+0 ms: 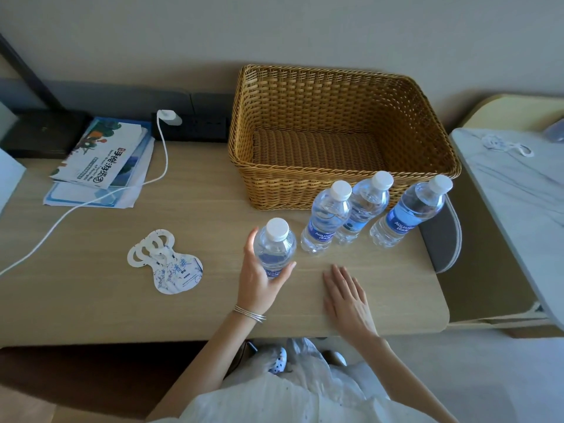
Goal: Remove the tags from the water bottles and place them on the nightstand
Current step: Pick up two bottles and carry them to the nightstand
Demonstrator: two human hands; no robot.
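Hidden behind the left hand: the lower side of the held bottle, its blue label only partly readable. Cut off at the picture's left edge: one end of a white cable. Too small to read: blue print on the stack of tags, flat on the nightstand, well left of the basket and nearer the front edge. Gripped upright just in front of the basket's left corner: that bottle, thumb on one side, fingers curled round the other, tags apart to its left. Flat on the wood in front of the basket, fingers straight, holding nothing: the right hand. Lined up just before the basket's front wall: three more bottles.
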